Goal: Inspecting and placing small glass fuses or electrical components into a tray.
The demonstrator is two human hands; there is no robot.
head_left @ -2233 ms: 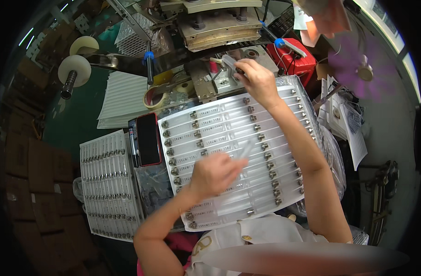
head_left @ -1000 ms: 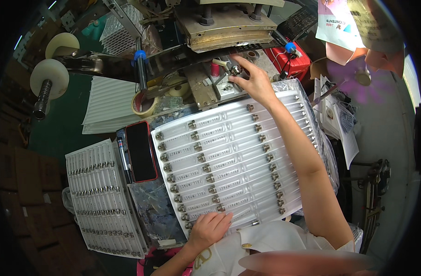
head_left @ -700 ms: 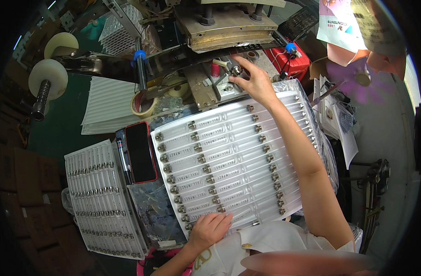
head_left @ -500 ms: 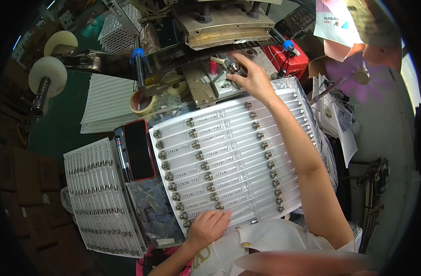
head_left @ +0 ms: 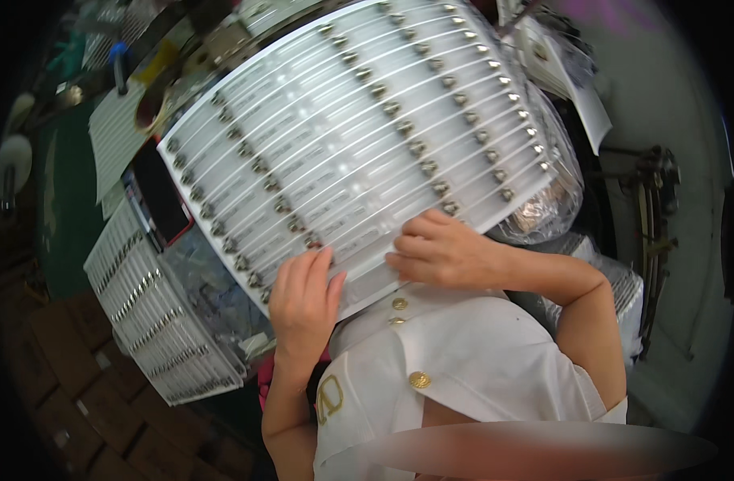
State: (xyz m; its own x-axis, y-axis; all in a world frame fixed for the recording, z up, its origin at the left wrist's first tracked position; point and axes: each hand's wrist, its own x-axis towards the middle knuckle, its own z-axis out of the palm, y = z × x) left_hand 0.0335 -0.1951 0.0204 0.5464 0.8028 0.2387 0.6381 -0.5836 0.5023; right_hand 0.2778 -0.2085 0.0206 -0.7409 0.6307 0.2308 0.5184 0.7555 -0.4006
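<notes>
Right hand [head_left: 451, 252] now on tray [head_left: 367, 128]

Bare left hand [head_left: 304, 295] and bare right hand [head_left: 445, 250], forearms uncovered, white short-sleeved garment [head_left: 471, 377] with overlapping front panels, three round gold buttons [head_left: 419, 380] down the front, gold embroidered emblem [head_left: 330, 396] on the left chest
</notes>
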